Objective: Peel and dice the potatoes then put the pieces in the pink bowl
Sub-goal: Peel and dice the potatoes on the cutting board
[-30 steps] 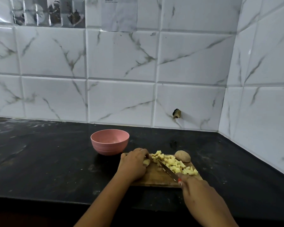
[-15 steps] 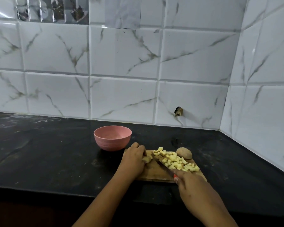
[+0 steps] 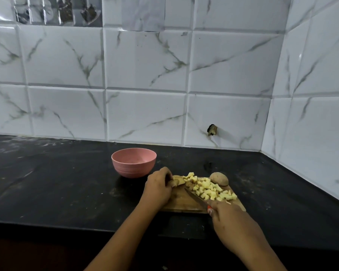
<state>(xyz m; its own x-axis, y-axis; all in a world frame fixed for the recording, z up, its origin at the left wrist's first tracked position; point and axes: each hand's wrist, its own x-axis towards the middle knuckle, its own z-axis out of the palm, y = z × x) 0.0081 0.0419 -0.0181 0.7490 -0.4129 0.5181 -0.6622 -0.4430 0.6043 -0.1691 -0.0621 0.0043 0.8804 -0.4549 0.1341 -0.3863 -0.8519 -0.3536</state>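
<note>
a: potato pieces (image 3: 209,189) lie heaped on the right half of the chopping board (image 3: 182,204). why is the left hand (image 3: 160,187) bunched up like that?

b: its fingers are curled over a chunk of potato (image 3: 177,181) at the board's far left corner, pinning it, i judge, so it can't roll under the blade.

a: and the right hand (image 3: 229,220)?

b: wrapped round the handle of the knife (image 3: 196,198) at the board's near right edge. the blade slants across the board, with its tip between the held chunk and the heap. the heap probably sits aside to leave bare wood for cutting.

a: where's the pink bowl (image 3: 133,162)?

b: just beyond the board's far left corner, on the dark surface (image 3: 57,182). that's close enough to sweep dice into. i see nothing in it.

a: counts?

b: one bowl, one board, one knife. there's one whole potato (image 3: 219,178), skin on, at the board's far right corner. i can't tell if it sits on the board or just off it. one chunk is under the hand. the dice are too many to count.

a: so what's the stage?

b: mid-dicing, i'd say. the skinned one isn't peeled yet.
</note>
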